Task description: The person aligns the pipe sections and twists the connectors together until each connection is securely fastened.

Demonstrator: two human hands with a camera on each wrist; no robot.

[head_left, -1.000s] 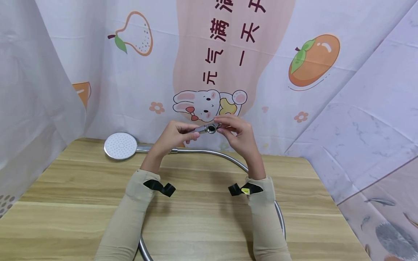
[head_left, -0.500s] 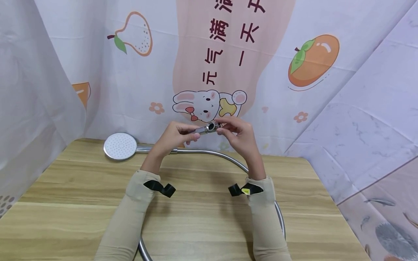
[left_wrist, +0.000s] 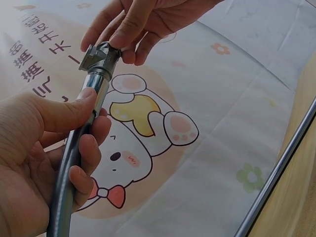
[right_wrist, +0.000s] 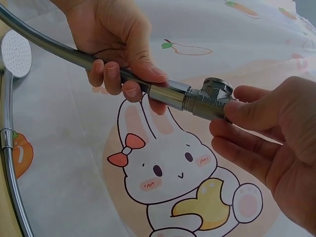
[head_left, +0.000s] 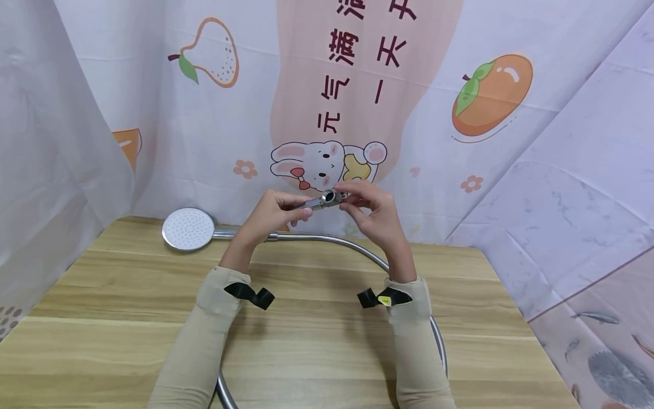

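Observation:
My left hand (head_left: 271, 215) grips the end of a metal shower hose (left_wrist: 63, 185), fingers curled round the hose and its shiny connector nut (right_wrist: 169, 94). On that nut's end sits a small metal valve fitting (right_wrist: 210, 107) with a faceted side port. The thumb and fingers of my right hand (head_left: 375, 209) pinch the fitting's far end. Both hands are raised above the table's back edge, in front of the curtain. Some threads show between nut and fitting in the right wrist view. The fitting's round opening faces up in the head view.
A shower head (head_left: 188, 229) with a white face lies at the back left of the wooden table (head_left: 317, 341). Its hose (head_left: 327, 236) runs right and passes under the right forearm. A printed curtain (head_left: 219, 125) hangs behind.
The fitting has turned a little, so its round opening tips further upward. My right fingers have shifted slightly on it. My left hand keeps its grip in the same place.

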